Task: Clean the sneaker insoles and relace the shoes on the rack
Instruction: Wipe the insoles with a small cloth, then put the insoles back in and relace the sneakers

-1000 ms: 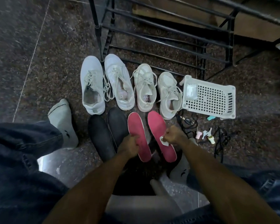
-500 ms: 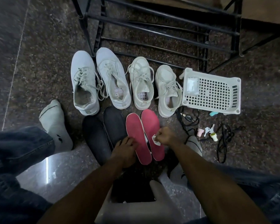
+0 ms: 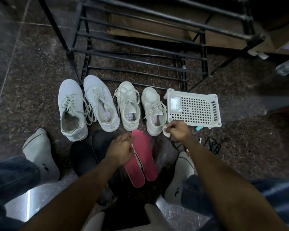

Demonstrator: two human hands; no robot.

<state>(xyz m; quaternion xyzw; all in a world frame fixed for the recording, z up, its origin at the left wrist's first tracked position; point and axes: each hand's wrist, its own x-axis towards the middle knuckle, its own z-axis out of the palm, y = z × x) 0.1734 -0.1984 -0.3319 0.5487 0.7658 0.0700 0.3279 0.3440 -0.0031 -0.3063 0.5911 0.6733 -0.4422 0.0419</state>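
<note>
Since a second ago we have lifted both pink insoles together off the floor, and our right hand has carried the white wipe away towards the near edge of the white basket. The left hand pinches the pair at their left rim, fingers curled; the right fingers are curled on the wipe. The insoles hang over the floor, just before the white sneakers. They look light, thin and floppy, so a grip near mid-length seems wise. Their tops are plain pink, edged pale.
</note>
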